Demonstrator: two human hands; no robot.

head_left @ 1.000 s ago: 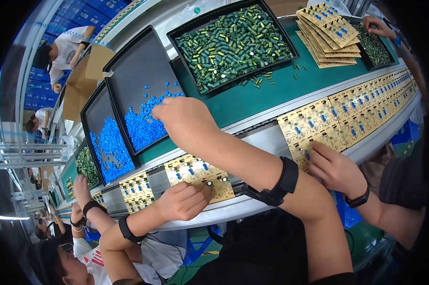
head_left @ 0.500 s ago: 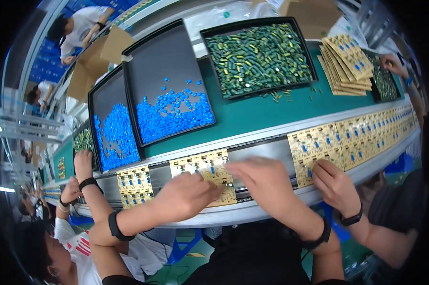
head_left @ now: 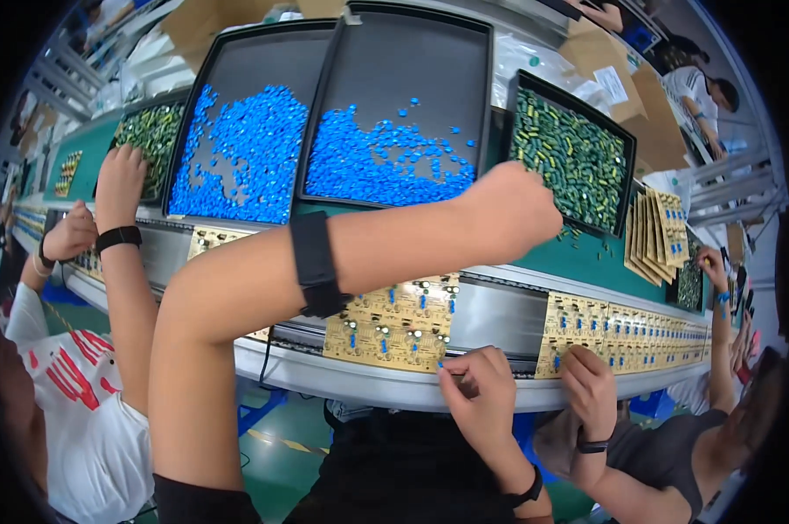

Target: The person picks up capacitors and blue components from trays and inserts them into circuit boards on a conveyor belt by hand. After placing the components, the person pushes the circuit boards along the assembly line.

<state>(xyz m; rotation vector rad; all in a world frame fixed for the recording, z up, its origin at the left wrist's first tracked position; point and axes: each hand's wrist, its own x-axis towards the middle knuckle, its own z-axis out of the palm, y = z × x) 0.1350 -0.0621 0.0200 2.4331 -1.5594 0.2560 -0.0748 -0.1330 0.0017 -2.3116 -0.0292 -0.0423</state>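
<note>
Left of the right-hand black tray of blue pieces [head_left: 425, 52] and closer in, a co-worker's white shirt [head_left: 106, 445] bears large red lettering. Right of that tray, a cardboard box [head_left: 582, 52] carries a white label [head_left: 611, 85], its print too small to read. Markings on the circuit board [head_left: 385, 349] below the tray are illegible.

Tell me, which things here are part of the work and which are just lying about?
Part of the work:
right hand, pinching a small blue part by a circuit board
left hand, near the green-parts tray
probably the blue-parts trays

Apparently just lying about:
cardboard box
clear plastic
</note>
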